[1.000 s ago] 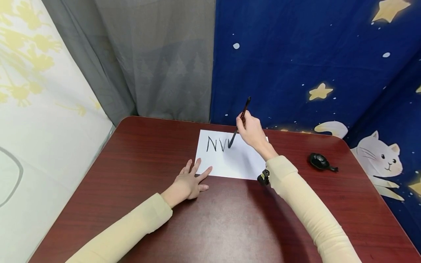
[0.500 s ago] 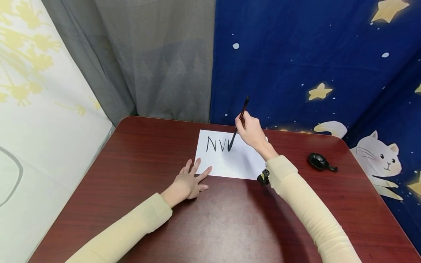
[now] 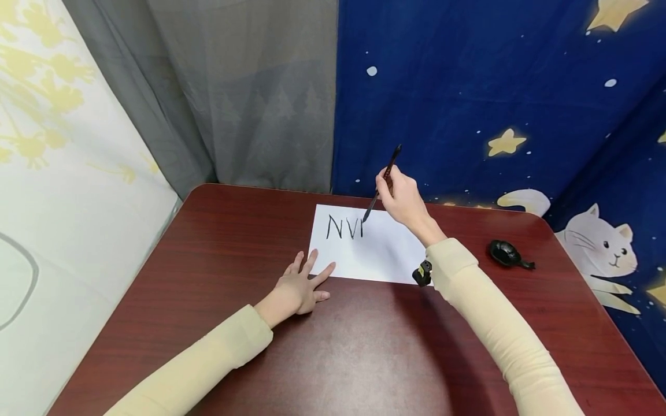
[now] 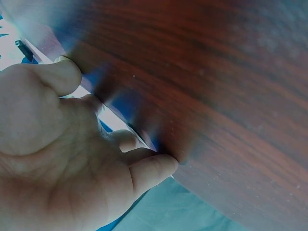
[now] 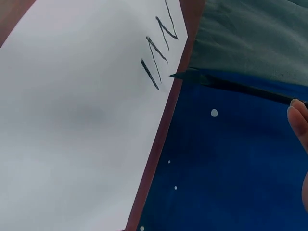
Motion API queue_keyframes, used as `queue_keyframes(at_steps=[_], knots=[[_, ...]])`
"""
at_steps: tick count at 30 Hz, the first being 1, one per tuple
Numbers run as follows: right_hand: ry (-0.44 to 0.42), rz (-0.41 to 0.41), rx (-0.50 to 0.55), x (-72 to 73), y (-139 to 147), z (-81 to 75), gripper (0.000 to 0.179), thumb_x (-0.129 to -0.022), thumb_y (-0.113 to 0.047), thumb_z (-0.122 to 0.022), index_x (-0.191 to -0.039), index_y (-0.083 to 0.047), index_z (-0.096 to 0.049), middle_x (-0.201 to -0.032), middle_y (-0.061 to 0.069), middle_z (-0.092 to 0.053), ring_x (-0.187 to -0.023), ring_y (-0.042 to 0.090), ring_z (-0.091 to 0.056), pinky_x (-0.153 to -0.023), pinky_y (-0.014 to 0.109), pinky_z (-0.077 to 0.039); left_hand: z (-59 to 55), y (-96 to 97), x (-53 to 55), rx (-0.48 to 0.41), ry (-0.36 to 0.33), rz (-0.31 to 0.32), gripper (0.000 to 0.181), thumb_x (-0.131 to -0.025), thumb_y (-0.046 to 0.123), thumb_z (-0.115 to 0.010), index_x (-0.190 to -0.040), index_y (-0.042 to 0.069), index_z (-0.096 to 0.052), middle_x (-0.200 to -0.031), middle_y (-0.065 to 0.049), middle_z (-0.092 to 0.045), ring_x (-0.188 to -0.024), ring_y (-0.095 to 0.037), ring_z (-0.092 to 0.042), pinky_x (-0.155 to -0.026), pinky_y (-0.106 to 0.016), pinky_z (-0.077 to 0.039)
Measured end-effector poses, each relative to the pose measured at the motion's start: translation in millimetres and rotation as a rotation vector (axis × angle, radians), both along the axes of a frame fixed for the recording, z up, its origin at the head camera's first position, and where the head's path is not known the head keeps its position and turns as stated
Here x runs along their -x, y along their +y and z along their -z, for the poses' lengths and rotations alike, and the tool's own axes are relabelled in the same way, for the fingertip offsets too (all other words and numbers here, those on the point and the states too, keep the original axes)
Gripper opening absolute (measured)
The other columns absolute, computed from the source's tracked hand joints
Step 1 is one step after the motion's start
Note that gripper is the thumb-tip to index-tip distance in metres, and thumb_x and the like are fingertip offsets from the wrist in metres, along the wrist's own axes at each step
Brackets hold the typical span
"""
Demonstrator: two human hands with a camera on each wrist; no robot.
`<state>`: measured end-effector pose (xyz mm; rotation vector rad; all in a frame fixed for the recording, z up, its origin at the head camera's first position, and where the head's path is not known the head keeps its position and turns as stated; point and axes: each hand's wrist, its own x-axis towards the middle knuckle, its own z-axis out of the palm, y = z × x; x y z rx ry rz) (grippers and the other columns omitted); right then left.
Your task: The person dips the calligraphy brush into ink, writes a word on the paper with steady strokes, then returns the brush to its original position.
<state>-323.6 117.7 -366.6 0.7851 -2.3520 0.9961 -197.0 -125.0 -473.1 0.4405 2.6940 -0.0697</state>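
My right hand [image 3: 406, 199] pinches a dark-handled writing brush [image 3: 387, 170], which tilts with its tip down. In the right wrist view the pointed black tip of the brush [image 5: 192, 77] shows near the top of the last stroke, over the upper part of the paper. The white sheet of paper [image 3: 364, 263] bears black strokes that read N, V and an upright line [image 3: 361, 229]. At the sheet's lower left corner lies my left hand [image 3: 299, 289], fingers spread, with fingertips on the paper's edge and the palm side toward the table.
A small black ink dish [image 3: 504, 254] with a stubby tail stands on the right of the reddish-brown table [image 3: 234, 242]. Behind the table's far edge hang a grey curtain [image 3: 260, 98] and a blue starry curtain [image 3: 442, 104].
The brush tip has gone down the upright line, then up and away from its lower end to near its top. My right hand has shifted up and right. The left hand has stayed still.
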Motion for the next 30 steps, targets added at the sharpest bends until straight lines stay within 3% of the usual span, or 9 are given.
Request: queue_keyframes(at_steps=[13, 25, 30], knots=[[-0.054, 0.066, -0.048, 4.5, 8.3, 5.3, 0.025, -0.109, -0.022, -0.045, -0.108, 0.001, -0.057, -0.086, 0.013, -0.063, -0.069, 0.023, -0.06, -0.061, 0.036, -0.048, -5.0, 1.5, -0.9, 0.012, -0.013, 0.0, 0.066, -0.104, 0.059, -0.029, -0.162, 0.042, -0.001, -0.169, -0.007, 0.012, -0.153, -0.037, 0.006, -0.122, -0.043, -0.018], [-0.085, 0.07, -0.069, 6.0, 7.3, 10.9, 0.026, -0.11, -0.022, -0.045, -0.108, 0.001, -0.056, -0.088, 0.013, -0.063, -0.073, 0.024, -0.063, -0.062, 0.037, -0.051, -32.9, 6.4, -14.2, -0.012, -0.025, -0.015, 0.063, -0.106, 0.052, -0.034, -0.163, 0.037, -0.01, -0.17, -0.008, 0.004, -0.154, -0.036, -0.001, -0.121, -0.042, -0.021], [-0.102, 0.079, -0.081, 5.5, 6.9, 14.1, 0.027, -0.11, -0.022, -0.044, -0.109, 0.001, -0.056, -0.088, 0.014, -0.063, -0.076, 0.026, -0.066, -0.063, 0.038, -0.053, -34.0, 6.2, -14.6, -0.007, -0.019, -0.003, 0.063, -0.107, 0.051, -0.034, -0.163, 0.036, -0.011, -0.169, -0.009, 0.003, -0.154, -0.037, -0.001, -0.121, -0.042, -0.021]])
